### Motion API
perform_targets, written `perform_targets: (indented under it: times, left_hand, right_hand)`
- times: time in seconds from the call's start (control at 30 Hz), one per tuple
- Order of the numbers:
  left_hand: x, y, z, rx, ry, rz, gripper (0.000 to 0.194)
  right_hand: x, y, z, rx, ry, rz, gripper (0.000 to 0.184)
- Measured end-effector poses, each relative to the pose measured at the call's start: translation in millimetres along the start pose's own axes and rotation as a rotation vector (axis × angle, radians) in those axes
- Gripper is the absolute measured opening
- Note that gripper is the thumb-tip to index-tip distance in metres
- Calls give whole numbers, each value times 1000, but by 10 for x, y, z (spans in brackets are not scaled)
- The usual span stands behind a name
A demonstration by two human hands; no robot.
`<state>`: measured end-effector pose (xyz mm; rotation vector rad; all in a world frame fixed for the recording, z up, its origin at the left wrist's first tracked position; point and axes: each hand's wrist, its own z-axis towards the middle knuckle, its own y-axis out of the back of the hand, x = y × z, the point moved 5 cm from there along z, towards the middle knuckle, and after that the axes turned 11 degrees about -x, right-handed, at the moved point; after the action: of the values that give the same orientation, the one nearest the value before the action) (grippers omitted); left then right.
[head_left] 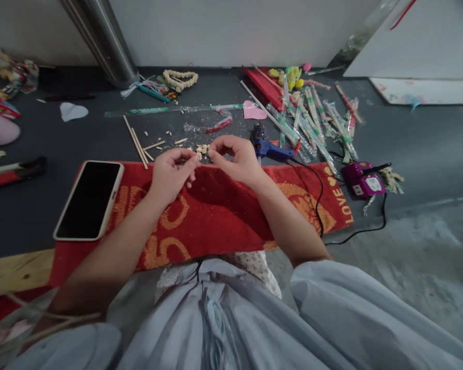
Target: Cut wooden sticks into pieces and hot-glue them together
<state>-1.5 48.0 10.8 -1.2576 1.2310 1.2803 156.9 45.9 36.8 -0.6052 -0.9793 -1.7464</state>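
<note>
My left hand (172, 172) is closed in a pinch over the front of the work surface, with a tiny pale bit at its fingertips that is too small to name. Facing it, my right hand (237, 160) has thumb and forefinger pressed together; whatever is between them, if anything, cannot be made out. A small pile of pale wooden bits (203, 149) lies just beyond the fingertips. Beneath both hands is a red towel (224, 205) with orange lettering. Thin wooden sticks (136, 141) lie left of the pile, and a blue glue gun (273, 150) rests beside my right hand.
A phone (89, 200) lies at the left, near red-handled pliers (15, 172). A heart-shaped frame (180, 79) sits at the back. Several wrapped sticks (312, 115) are heaped at the right. A purple power block (362, 180) and the black cord (321, 200) lie near the right edge.
</note>
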Motion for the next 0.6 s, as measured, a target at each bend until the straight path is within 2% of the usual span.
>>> perform_targets:
  times: [0.2,0.4,0.6]
  left_hand:
    - [4,-28,1,19,58,-45,9]
    - [-1,-42,-10,43,78,-13,12]
    - [26,-48,-11,72,95,-15,13]
  right_hand:
    - [-35,26,8,-38,-14,-20,23]
    - [-8,1,-7,30,60,-39,26]
    - [4,-43,-14,101,69,-46,22]
